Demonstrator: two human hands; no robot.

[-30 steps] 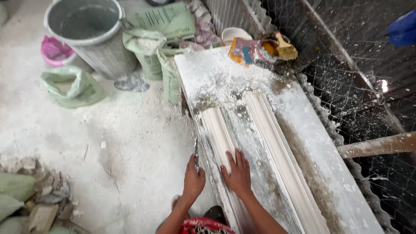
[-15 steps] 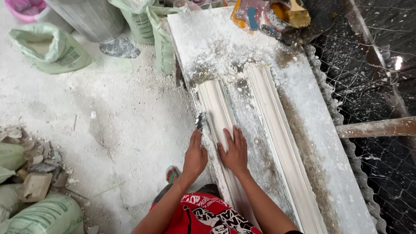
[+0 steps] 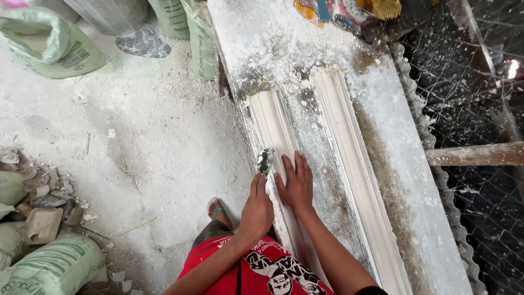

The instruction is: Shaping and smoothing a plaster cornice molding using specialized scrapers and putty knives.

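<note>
A person stands at a dusty white workbench (image 3: 284,38). Their left hand (image 3: 256,210) grips a small plaster-caked scraper (image 3: 265,160), its blade touching the near white plaster moulding (image 3: 273,128). Their right hand (image 3: 297,186) lies flat, fingers spread, on that moulding. A second moulding (image 3: 349,147) lies alongside, just right.

I see even, soft daylight, bright on the dusty floor (image 3: 142,153) and the white worktop (image 3: 393,164), with no hard shadows. The right side behind the wire mesh (image 3: 480,109) falls dark, with one small glare spot. Focus is sharp mid-frame; edges bend slightly outward.
</note>
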